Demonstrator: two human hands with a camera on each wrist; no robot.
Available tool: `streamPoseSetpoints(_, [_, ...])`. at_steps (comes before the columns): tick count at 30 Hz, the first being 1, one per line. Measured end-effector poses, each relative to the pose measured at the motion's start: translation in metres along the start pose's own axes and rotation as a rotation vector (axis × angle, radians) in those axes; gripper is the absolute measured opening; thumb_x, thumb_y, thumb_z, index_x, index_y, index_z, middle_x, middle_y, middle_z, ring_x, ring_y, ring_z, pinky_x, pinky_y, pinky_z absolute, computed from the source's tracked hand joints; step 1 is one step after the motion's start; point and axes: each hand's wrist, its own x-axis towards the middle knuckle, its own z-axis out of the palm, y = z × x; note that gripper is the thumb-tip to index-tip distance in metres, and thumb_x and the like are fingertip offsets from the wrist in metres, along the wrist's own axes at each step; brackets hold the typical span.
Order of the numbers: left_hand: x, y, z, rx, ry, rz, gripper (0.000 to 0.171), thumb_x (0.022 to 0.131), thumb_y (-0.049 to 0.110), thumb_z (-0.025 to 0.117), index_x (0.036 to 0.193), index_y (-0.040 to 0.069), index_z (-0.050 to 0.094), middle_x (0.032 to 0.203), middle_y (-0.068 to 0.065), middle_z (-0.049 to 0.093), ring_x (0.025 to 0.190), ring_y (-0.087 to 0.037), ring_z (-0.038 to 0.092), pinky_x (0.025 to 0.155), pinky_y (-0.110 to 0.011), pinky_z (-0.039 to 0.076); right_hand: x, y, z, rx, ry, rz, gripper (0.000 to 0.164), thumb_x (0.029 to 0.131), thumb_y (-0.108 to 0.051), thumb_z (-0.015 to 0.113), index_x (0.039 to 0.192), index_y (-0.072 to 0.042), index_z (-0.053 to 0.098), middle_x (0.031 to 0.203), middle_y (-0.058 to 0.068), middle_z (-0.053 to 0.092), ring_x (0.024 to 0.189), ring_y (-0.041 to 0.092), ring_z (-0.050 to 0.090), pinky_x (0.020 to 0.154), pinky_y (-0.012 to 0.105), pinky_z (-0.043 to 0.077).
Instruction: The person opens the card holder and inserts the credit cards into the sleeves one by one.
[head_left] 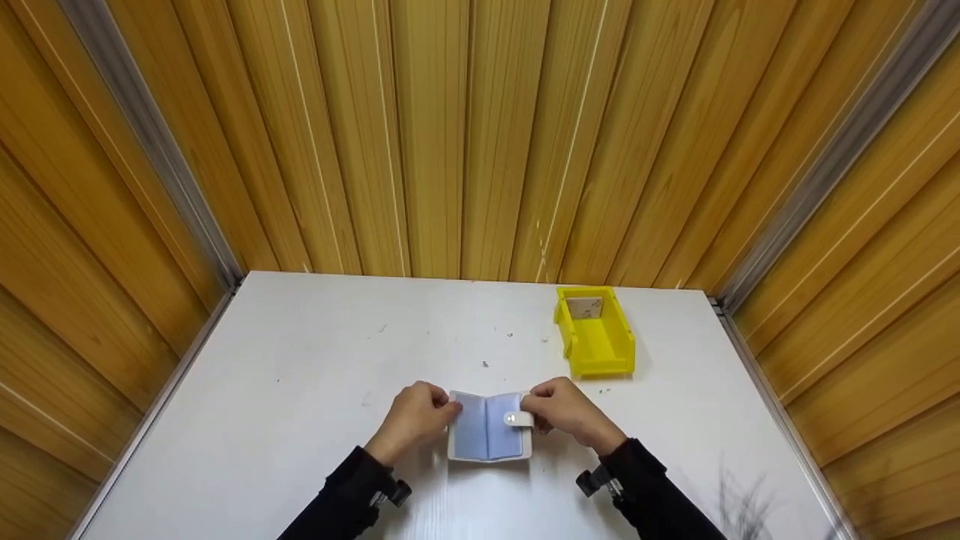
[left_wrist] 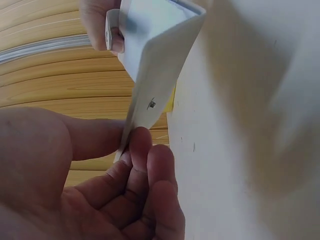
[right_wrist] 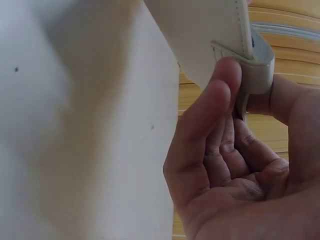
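Observation:
A white card holder is spread open above the table, its two bluish clear inner sleeves facing up. My left hand pinches its left cover edge between thumb and fingers; a small metal snap shows on the outer cover in the left wrist view. The right hand pinches the upper right edge, close to the white strap with its snap button. In the right wrist view, the strap curves round the cover's edge beside the thumb, and stitching runs along that edge.
A yellow bin stands at the back right of the white table, with a light patterned card-like piece against its far inner wall. Small dark specks dot the tabletop. Wood-patterned walls enclose the back and both sides.

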Motion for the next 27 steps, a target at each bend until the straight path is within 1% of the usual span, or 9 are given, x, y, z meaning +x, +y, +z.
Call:
streamPoseSetpoints(3, [0.002,-0.006,0.002,0.024,-0.004,-0.014,0.028,0.097,0.023,0.077,0.072,0.011,0.069,0.07,0.005,0.057,0.067,-0.014,0.053,0.06,-0.027,0.041,0.002,0.006,0.002,-0.031,-0.008,0.014,0.022,0.095,-0.021,0.074,0.077,-0.009,0.074,0.066,-0.002,0.065,0.06,0.011,0.059,0.059,0.027,0.054])
streamPoseSetpoints(6, [0.003,-0.012,0.004,0.042,-0.009,-0.029,0.03,0.097,0.023,0.076,0.07,0.014,0.067,0.068,0.005,0.055,0.065,-0.013,0.053,0.059,-0.027,0.041,0.004,0.011,0.005,-0.09,0.004,0.006,0.022,0.095,-0.022,0.074,0.077,-0.009,0.076,0.064,-0.003,0.065,0.06,0.011,0.058,0.058,0.026,0.051])
streamPoseSetpoints(11, [0.005,-0.021,0.007,0.05,-0.024,-0.039,0.03,0.098,0.021,0.076,0.07,0.013,0.068,0.064,0.006,0.058,0.056,-0.011,0.055,0.055,-0.026,0.042,0.007,0.019,0.008,-0.182,0.036,-0.016,0.028,0.095,-0.024,0.074,0.069,-0.015,0.069,0.061,-0.007,0.058,0.058,0.009,0.049,0.056,0.024,0.041])
streamPoseSetpoints(13, [0.005,-0.025,0.007,0.058,-0.031,-0.028,0.032,0.098,0.02,0.075,0.068,0.014,0.066,0.061,0.006,0.058,0.052,-0.01,0.055,0.053,-0.025,0.042,0.008,0.021,0.009,-0.214,0.051,-0.027,0.03,0.095,-0.024,0.074,0.067,-0.017,0.066,0.061,-0.008,0.056,0.057,0.009,0.048,0.056,0.023,0.039])
streamPoseSetpoints(16, [0.005,-0.03,0.008,0.072,-0.039,-0.008,0.038,0.099,0.02,0.075,0.064,0.017,0.058,0.057,0.008,0.054,0.05,-0.008,0.053,0.051,-0.025,0.039,0.009,0.024,0.011,-0.248,0.073,-0.04,0.028,0.096,-0.024,0.074,0.07,-0.015,0.069,0.062,-0.008,0.056,0.059,0.008,0.049,0.057,0.023,0.04])
streamPoseSetpoints(18, [0.006,-0.035,0.009,0.089,-0.039,0.01,0.044,0.099,0.02,0.075,0.062,0.019,0.052,0.055,0.009,0.05,0.049,-0.008,0.05,0.05,-0.025,0.038,0.009,0.026,0.012,-0.264,0.095,-0.045,0.023,0.096,-0.024,0.076,0.076,-0.013,0.074,0.065,-0.007,0.06,0.062,0.009,0.053,0.059,0.024,0.043])
streamPoseSetpoints(20, [0.007,-0.038,0.01,0.098,-0.037,0.012,0.046,0.1,0.021,0.076,0.062,0.02,0.05,0.055,0.01,0.048,0.05,-0.008,0.048,0.05,-0.025,0.037,0.009,0.027,0.014,-0.282,0.119,-0.045,0.019,0.096,-0.024,0.078,0.082,-0.012,0.078,0.069,-0.005,0.064,0.063,0.01,0.056,0.06,0.025,0.046])
streamPoseSetpoints(23, [0.008,-0.041,0.012,0.126,-0.015,0.016,0.043,0.099,0.022,0.078,0.064,0.019,0.052,0.058,0.009,0.048,0.053,-0.01,0.048,0.052,-0.026,0.038,0.009,0.029,0.016,-0.332,0.164,-0.051,0.015,0.095,-0.023,0.081,0.086,-0.011,0.08,0.073,-0.003,0.069,0.066,0.011,0.059,0.061,0.027,0.048])
streamPoseSetpoints(27, [0.009,-0.04,0.013,0.166,0.029,0.014,0.03,0.095,0.024,0.082,0.076,0.013,0.061,0.067,0.005,0.055,0.062,-0.013,0.052,0.058,-0.028,0.04,0.009,0.029,0.02,-0.408,0.215,-0.078,0.015,0.093,-0.022,0.083,0.085,-0.01,0.079,0.077,-0.001,0.071,0.07,0.013,0.059,0.065,0.028,0.049])
